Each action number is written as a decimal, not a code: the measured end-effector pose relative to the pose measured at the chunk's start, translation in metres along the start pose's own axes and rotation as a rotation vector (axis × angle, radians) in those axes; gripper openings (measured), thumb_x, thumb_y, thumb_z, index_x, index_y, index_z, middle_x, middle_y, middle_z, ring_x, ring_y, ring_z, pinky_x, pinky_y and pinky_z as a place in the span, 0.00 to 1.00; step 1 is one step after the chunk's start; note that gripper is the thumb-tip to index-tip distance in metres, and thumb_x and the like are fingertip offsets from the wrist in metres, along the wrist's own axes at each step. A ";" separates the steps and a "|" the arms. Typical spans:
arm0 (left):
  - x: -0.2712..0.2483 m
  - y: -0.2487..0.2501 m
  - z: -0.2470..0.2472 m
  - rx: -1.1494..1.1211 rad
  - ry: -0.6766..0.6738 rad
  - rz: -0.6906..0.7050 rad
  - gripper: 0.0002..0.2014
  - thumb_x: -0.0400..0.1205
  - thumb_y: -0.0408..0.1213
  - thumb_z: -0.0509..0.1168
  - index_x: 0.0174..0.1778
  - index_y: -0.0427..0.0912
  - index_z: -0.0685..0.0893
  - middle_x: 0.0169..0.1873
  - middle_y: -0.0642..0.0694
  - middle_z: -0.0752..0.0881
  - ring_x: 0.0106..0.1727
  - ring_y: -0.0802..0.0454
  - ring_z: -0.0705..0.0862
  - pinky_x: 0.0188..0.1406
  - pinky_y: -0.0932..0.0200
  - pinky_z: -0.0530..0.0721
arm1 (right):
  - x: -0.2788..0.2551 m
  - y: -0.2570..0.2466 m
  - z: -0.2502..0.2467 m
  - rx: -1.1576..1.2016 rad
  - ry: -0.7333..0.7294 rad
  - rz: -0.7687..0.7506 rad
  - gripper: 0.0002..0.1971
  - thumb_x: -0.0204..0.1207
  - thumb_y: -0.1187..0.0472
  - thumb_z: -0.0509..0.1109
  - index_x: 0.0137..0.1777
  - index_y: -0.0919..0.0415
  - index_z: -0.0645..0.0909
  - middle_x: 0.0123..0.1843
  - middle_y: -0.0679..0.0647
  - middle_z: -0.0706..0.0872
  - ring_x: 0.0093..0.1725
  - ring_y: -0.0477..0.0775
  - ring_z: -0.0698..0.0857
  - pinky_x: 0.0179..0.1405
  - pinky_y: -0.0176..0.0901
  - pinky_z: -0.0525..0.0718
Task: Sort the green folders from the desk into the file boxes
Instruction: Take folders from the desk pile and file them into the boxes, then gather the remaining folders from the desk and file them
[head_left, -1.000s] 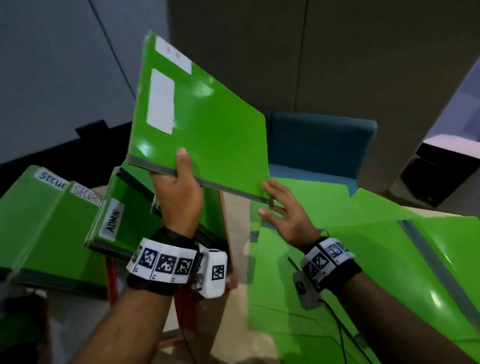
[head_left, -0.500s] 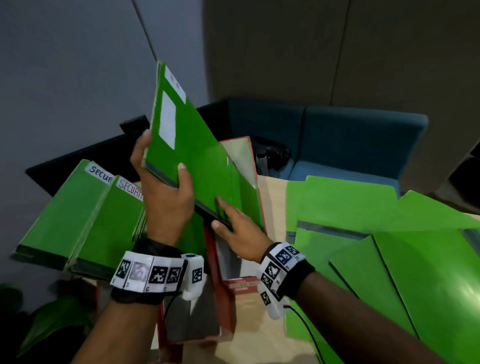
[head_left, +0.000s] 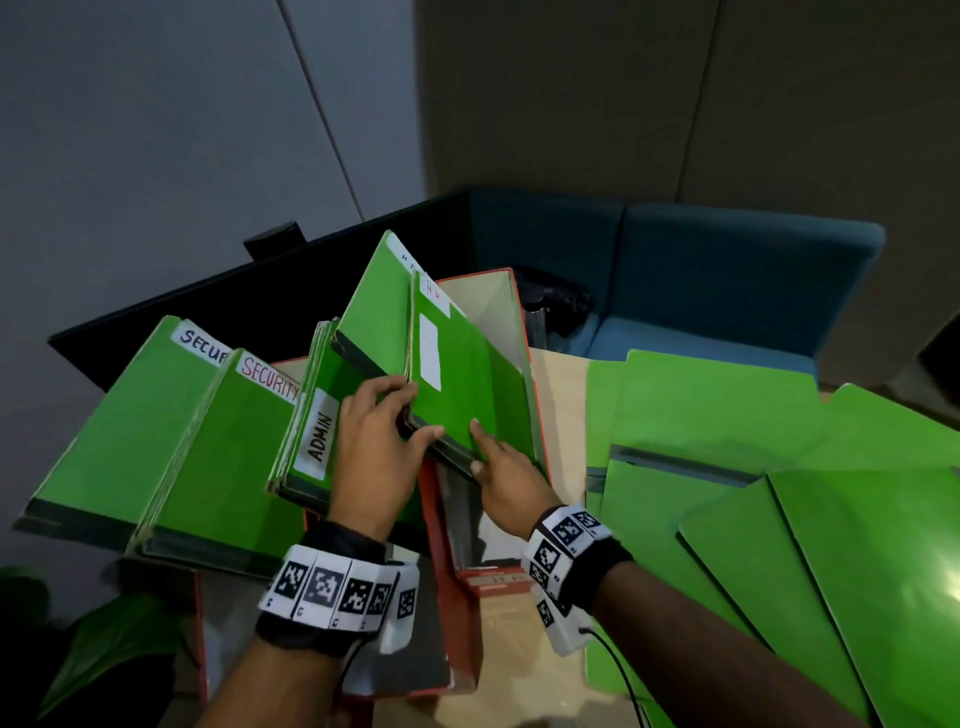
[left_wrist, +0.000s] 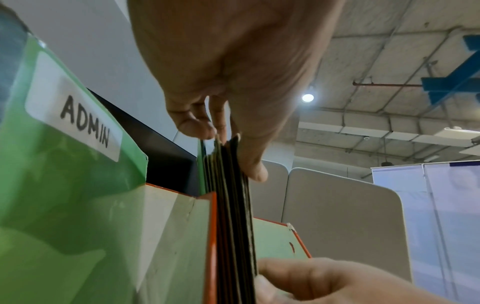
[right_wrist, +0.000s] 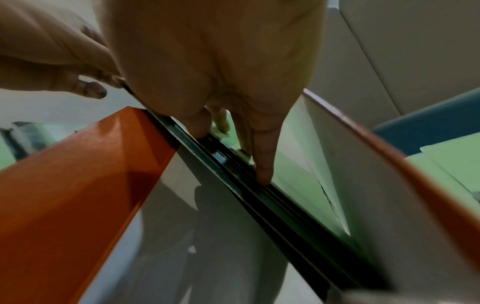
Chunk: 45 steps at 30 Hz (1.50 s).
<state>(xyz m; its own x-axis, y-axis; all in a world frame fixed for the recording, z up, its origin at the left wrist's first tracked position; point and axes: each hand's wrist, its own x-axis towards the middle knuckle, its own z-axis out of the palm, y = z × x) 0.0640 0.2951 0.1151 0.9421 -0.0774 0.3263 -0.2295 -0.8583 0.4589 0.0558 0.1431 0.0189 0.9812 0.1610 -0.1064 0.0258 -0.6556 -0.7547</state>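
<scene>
A green folder (head_left: 467, 395) with a white label stands tilted inside the red file box (head_left: 483, 275), against another green folder behind it. My left hand (head_left: 384, 447) grips its near spine edge, thumb on the right face and fingers on the left. From the left wrist, the left hand (left_wrist: 228, 152) pinches the dark folder edges (left_wrist: 233, 216). My right hand (head_left: 483, 452) lies with straight fingers on the folder's green face, thumb at the spine. Seen from the right wrist, the right hand (right_wrist: 233, 154) touches the folder edge (right_wrist: 259, 205) with its fingertips.
Left of the red box stand folders marked ADMIN (head_left: 311, 410) and SECURITY (head_left: 208, 457). Several loose green folders (head_left: 727, 410) lie fanned on the desk at the right. A blue sofa (head_left: 727, 270) and a black panel (head_left: 260, 306) stand behind.
The folder was held high in the air and has come down into the red box. My right hand moved from its lower corner onto its face.
</scene>
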 end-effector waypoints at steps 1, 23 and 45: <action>-0.001 0.001 0.002 0.016 0.007 0.002 0.29 0.73 0.45 0.76 0.70 0.43 0.80 0.67 0.50 0.77 0.69 0.52 0.70 0.69 0.62 0.64 | -0.002 0.001 0.001 -0.018 -0.011 0.008 0.29 0.87 0.54 0.53 0.85 0.50 0.48 0.80 0.59 0.66 0.75 0.64 0.71 0.71 0.56 0.73; -0.009 0.117 0.066 -0.286 -0.081 0.303 0.12 0.85 0.35 0.62 0.62 0.41 0.85 0.63 0.45 0.78 0.67 0.51 0.70 0.69 0.64 0.64 | -0.068 0.053 -0.080 -0.086 0.381 -0.365 0.13 0.71 0.75 0.67 0.55 0.68 0.83 0.49 0.63 0.87 0.51 0.56 0.78 0.57 0.38 0.73; -0.127 0.249 0.258 -0.287 -0.861 0.191 0.15 0.87 0.38 0.59 0.67 0.39 0.82 0.68 0.39 0.81 0.71 0.43 0.77 0.72 0.54 0.71 | -0.301 0.280 -0.128 -0.305 0.039 0.825 0.43 0.75 0.40 0.69 0.84 0.49 0.51 0.86 0.56 0.45 0.84 0.64 0.46 0.81 0.63 0.55</action>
<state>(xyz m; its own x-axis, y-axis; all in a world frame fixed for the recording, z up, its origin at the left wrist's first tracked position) -0.0502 -0.0394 -0.0251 0.7123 -0.6533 -0.2565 -0.3425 -0.6426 0.6854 -0.2078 -0.1831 -0.0774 0.7151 -0.4724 -0.5152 -0.6498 -0.7210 -0.2408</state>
